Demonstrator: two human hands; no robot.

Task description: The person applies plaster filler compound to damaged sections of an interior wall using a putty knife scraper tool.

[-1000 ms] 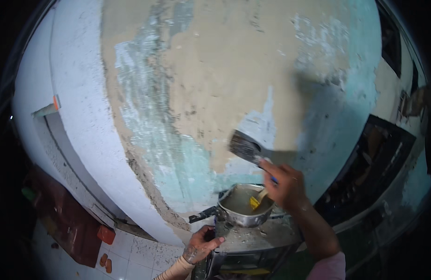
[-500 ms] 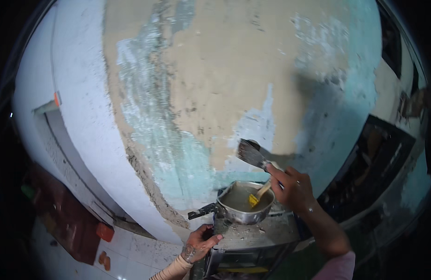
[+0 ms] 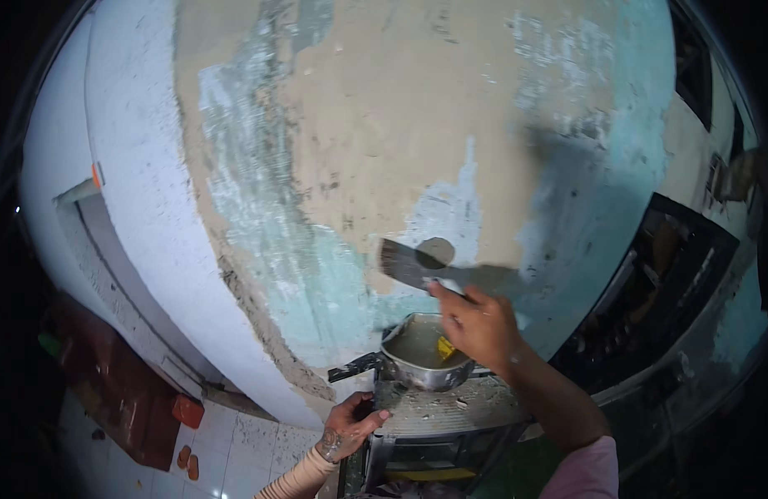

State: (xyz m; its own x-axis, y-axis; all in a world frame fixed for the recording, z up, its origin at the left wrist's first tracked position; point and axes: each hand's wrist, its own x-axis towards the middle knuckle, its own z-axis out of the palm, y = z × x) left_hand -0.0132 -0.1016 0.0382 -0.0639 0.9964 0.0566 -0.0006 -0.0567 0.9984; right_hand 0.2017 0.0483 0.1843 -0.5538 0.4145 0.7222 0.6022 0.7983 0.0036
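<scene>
My right hand point(image 3: 482, 326) is closed around the handle of a scraper point(image 3: 403, 263), whose wide flat blade points left, at or close to the patchy wall point(image 3: 384, 125). Whether the blade touches the plaster, I cannot tell. Just below sits a metal saucepan point(image 3: 429, 379) of cloudy liquid, its black handle to the left. A brush point(image 3: 445, 348) with a yellow part leans in the pan, partly hidden by my right hand. At the left corner of the box-like stand point(image 3: 471, 416) under the pan, my left hand point(image 3: 346, 428) grips the edge, thumb on top.
Peeling paint and tan plaster cover the wall. A doorway point(image 3: 122, 258) opens at the left, with a dark red piece of furniture point(image 3: 109, 382) and orange slippers point(image 3: 187, 462) on the tiled floor. A dark-framed opening point(image 3: 650, 283) stands at the right.
My right hand has moved left with the scraper, from above the pan's right side to over its rim. The view has shifted slightly. My left hand keeps its place on the stand.
</scene>
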